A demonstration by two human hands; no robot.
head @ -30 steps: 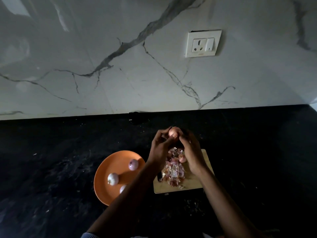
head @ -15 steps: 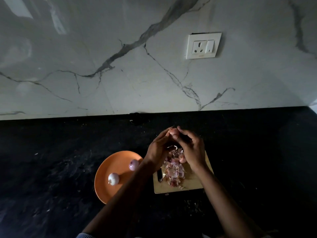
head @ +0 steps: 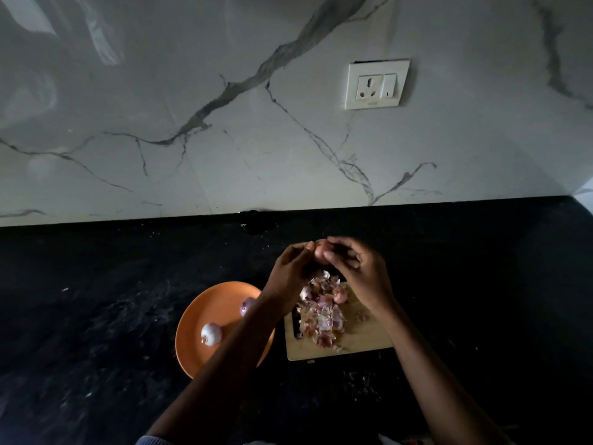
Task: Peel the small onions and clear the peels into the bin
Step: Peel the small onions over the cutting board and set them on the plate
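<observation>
While both hands pinch the small pinkish onion (head: 321,253) above the wooden cutting board (head: 362,340), left hand (head: 290,271) and right hand (head: 359,268) share fingertip holds (dim light); it could slip onto the black tabletop (head: 96,284), scattering the papery pink peels (head: 321,319).

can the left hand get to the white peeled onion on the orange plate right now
Probably yes, once freed. The left hand and right hand both grip an onion above the cutting board. The peeled onion lies uncovered on the orange plate, beside the left forearm.
</observation>
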